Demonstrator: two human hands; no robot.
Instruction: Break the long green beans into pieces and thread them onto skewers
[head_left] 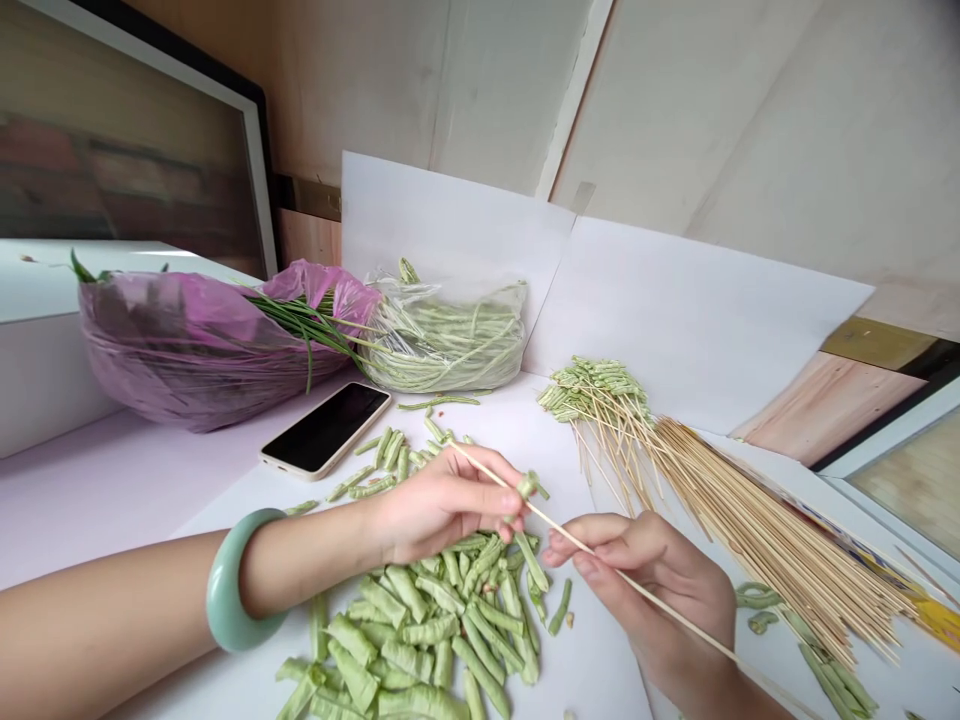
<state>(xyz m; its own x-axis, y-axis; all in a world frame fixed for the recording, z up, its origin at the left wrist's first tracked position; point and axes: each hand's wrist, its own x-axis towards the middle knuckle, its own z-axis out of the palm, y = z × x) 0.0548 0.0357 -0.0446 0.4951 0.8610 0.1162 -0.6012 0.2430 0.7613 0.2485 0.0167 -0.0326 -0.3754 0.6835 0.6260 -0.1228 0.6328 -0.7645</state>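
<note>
Work in hand, partly complete, as I am viewing it remotely through the head camera. The left hand (450,500) is pinching a green bean piece (529,486) between its fingers, against a thin stick (556,523); I am unable to tell whether the stick is piercing it. The right hand (656,600) is closing its fingers around the stick's shaft. Done: a cluster of bean-tipped sticks (600,388) is lying on the far side of the counter (210,460). Left: a heap of cut beans (420,630) is spreading below the left hand, and a sheaf of bare sticks (780,530) is lying to the right; I am judging much of the work to be remaining. Surroundings: a phone (325,430) is bordering the scattered far pieces, a purple bag (187,345) is sitting behind it with green stalks protruding, and a clear bag (457,340) is holding long beans. White boards (690,330) are standing behind. Obstruction: the phone is crowding the heap's far edge, and the right hand is partly standing between heap and sheaf.
</note>
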